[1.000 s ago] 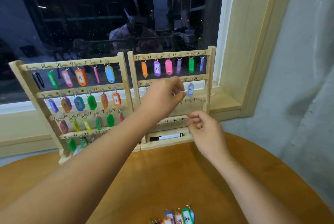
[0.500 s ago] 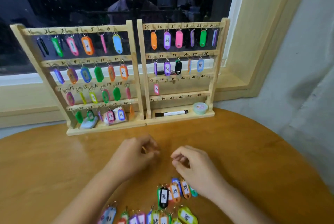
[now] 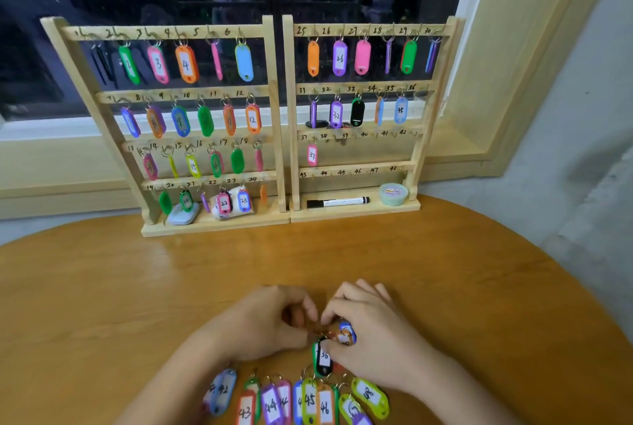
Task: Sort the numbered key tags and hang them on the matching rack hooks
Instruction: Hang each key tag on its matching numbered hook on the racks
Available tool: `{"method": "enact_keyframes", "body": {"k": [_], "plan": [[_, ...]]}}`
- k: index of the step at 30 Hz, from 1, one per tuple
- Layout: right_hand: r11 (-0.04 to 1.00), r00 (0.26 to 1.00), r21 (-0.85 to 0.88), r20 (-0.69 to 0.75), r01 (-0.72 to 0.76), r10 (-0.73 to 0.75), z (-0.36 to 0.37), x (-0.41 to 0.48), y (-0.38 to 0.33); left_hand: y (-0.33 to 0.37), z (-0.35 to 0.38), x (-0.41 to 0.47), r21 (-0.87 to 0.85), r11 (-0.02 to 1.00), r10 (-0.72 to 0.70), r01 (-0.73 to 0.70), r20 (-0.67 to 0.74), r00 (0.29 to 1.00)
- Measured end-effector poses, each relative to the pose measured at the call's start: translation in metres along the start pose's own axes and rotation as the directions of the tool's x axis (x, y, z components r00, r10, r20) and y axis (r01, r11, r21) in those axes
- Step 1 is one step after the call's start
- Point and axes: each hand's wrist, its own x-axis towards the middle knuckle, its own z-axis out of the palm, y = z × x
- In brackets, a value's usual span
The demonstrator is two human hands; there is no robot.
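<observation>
1. Now that both my hands have dropped from the rack back to the tabletop, the nearest thing to me is the row of loose tags [image 3: 310, 402] along the near edge. They are numbered in the forties and lie flat, with neither hand on them.
2. Just beyond them lies the black tag 36 [image 3: 322, 358], face up, its ring end pointing away from me into the spot where my fingertips meet.
3. My right hand [image 3: 373, 339] has curled round a small clump of tags [image 3: 346, 332], blue and orange, just above the black tag 36. Half a second ago it held nothing.
4. My left hand [image 3: 260, 322] has closed in from the other side, fingers curled and tips at the rings. I cannot tell whether it actually pinches a ring, because the knuckles hide that.
5. I judge that the hanging at the rack is over and I am now separating the next tag from the bunch, most likely 36.
6. Across the wooden table [image 3: 102, 287] stands the right rack [image 3: 356, 86]. Hook 36 [image 3: 422, 93], at the end of its second rail, is free, just beside tag 35 [image 3: 400, 110]. Tag 37 [image 3: 312, 154] hangs alone on the third rail, the bottom rail carries nothing, and a marker [image 3: 337, 202] lies on the base.
7. Beside it, the left rack [image 3: 270, 116] looks filled on all four rails, so the remaining work belongs to the right one.
</observation>
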Motion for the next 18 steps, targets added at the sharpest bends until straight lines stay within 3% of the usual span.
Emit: {"method": "enact_keyframes", "body": {"k": [4, 13, 18], "plan": [[1.000, 0.999, -0.006, -0.037, 0.015, -0.015, 0.003, 0.001, 0.000, -0.002, -0.002, -0.001, 0.037, 0.999, 0.026, -0.028, 0.038, 0.999], [0.999, 0.998, 0.040, -0.053, 0.028, -0.026, 0.008, 0.003, 0.002, 0.001, 0.005, 0.001, 0.057, 0.997, 0.057, -0.053, -0.054, 0.997], [0.993, 0.989, 0.117, -0.146, -0.002, 0.020, 0.010, 0.006, 0.003, -0.001, 0.005, 0.003, 0.021, 0.999, 0.029, -0.027, -0.076, 0.997]]}}
